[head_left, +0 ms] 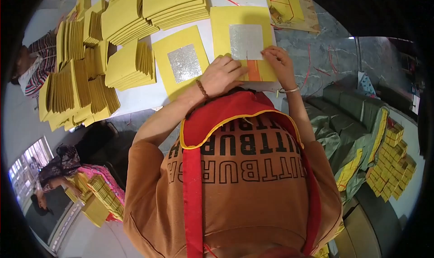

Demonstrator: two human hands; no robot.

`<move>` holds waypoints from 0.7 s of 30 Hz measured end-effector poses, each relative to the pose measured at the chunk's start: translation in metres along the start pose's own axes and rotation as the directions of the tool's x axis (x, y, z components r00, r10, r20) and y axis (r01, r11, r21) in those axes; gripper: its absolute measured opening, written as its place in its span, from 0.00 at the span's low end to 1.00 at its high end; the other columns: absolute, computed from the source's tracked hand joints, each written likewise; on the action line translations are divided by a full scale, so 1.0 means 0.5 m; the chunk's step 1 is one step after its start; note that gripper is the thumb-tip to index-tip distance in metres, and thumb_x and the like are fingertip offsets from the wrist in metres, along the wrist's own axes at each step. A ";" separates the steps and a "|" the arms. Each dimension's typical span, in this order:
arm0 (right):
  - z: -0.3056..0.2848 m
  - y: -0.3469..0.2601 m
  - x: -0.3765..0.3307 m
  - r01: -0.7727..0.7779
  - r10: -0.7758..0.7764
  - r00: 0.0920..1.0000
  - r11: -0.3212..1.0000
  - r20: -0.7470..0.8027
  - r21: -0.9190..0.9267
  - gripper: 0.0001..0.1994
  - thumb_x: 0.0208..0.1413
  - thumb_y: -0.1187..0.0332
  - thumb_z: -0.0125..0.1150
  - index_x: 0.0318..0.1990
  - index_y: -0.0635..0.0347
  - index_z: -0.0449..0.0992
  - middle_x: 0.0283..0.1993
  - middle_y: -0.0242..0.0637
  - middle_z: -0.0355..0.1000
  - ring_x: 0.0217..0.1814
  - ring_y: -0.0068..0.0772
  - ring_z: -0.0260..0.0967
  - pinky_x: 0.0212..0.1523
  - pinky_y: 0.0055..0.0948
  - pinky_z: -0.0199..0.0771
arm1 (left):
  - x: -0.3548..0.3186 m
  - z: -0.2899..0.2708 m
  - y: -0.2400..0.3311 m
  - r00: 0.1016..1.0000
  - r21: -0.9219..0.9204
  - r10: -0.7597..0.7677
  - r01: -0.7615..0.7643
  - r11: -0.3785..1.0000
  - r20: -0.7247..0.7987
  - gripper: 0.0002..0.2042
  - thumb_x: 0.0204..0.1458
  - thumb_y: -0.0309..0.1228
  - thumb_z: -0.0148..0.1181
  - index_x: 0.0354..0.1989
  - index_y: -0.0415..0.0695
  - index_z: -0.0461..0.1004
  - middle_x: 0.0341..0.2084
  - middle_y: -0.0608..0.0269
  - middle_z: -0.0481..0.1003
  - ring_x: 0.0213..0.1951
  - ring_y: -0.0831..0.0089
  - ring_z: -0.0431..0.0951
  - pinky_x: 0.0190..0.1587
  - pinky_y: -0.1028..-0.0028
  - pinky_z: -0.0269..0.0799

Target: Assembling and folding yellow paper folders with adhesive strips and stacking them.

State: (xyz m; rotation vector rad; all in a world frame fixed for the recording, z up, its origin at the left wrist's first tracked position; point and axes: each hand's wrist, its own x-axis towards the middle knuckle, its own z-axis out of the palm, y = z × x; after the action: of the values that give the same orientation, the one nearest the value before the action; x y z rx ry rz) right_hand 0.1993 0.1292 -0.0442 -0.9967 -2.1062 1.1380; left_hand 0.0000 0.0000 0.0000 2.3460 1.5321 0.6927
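Observation:
A yellow paper sheet with a silver foil square (244,36) lies on top of a stack on the white table (140,97), straight ahead of me. My left hand (221,73), with a bead bracelet at the wrist, rests flat on its lower left part. My right hand (278,61), wearing a thin bangle, presses its fingertips on the sheet's lower right edge near an orange strip (253,70). A second yellow sheet with a silver square (181,61) lies to the left, untouched.
Many fanned piles of yellow paper (90,63) crowd the table's left and far side. Bundled yellow packs (391,163) sit at lower right beside green sacks (350,122). One person (34,63) is at the far left, another (63,167) at lower left.

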 end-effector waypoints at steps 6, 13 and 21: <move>-0.012 -0.007 0.004 -0.173 0.179 0.984 0.905 0.022 0.388 0.09 0.53 0.68 0.55 0.34 0.65 0.77 0.39 0.34 0.71 0.42 0.25 0.66 0.45 0.22 0.64 | 0.017 0.009 -0.013 0.976 -0.089 0.083 -0.103 0.991 -0.202 0.07 0.45 0.28 0.58 0.32 0.43 0.75 0.26 0.62 0.72 0.29 0.66 0.72 0.32 0.72 0.69; -0.009 -0.006 0.003 -0.205 0.202 0.978 0.879 0.053 0.431 0.09 0.53 0.68 0.55 0.35 0.65 0.77 0.40 0.35 0.70 0.43 0.24 0.66 0.46 0.21 0.63 | 0.018 0.004 -0.017 0.988 -0.306 -0.110 0.073 0.949 -0.107 0.05 0.47 0.27 0.54 0.28 0.39 0.74 0.24 0.56 0.72 0.29 0.60 0.72 0.32 0.67 0.69; -0.006 -0.002 0.005 -0.197 0.195 0.979 0.883 0.049 0.427 0.10 0.55 0.67 0.53 0.35 0.65 0.76 0.40 0.35 0.70 0.43 0.24 0.65 0.46 0.21 0.62 | 0.019 0.013 -0.039 0.978 -0.387 -0.191 0.146 0.911 -0.080 0.07 0.50 0.29 0.54 0.31 0.39 0.74 0.22 0.54 0.73 0.26 0.60 0.74 0.29 0.69 0.69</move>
State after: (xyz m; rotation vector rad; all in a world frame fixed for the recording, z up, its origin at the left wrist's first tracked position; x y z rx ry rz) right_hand 0.1994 0.1322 -0.0416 -1.0023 -1.6695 1.6203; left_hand -0.0090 0.0170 -0.0120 1.8938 1.4681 0.9970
